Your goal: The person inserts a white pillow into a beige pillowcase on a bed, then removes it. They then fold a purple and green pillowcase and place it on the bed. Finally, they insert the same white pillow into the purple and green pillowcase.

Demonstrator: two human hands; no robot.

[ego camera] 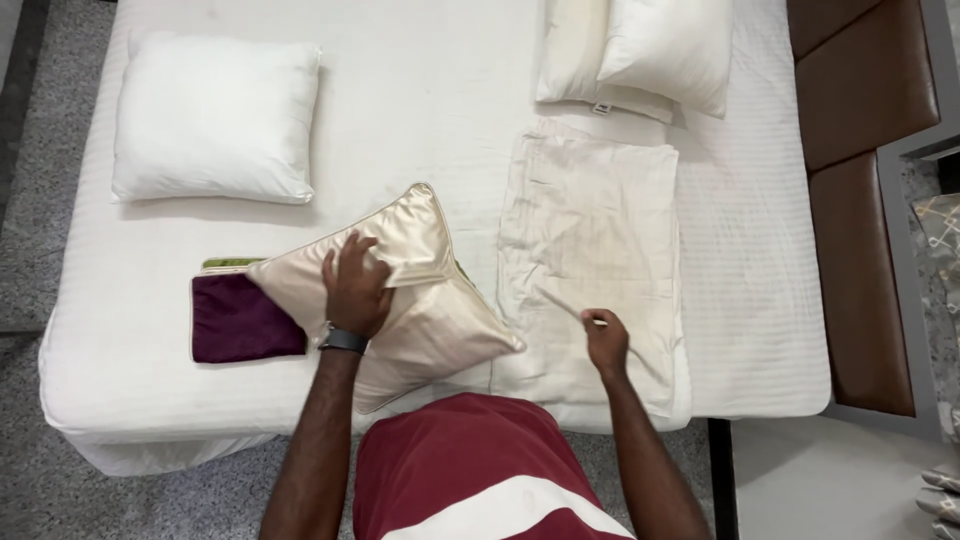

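Left hand [352, 283] presses flat, fingers spread, on the satin cushion [400, 290], pinning it to the bed [420, 90]; right hand [604, 340] pinches the flat pillowcase [590, 250] beside it, lifting an edge.

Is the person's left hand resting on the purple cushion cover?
No, the left hand presses on the shiny cream cushion; the purple cover lies beside it.
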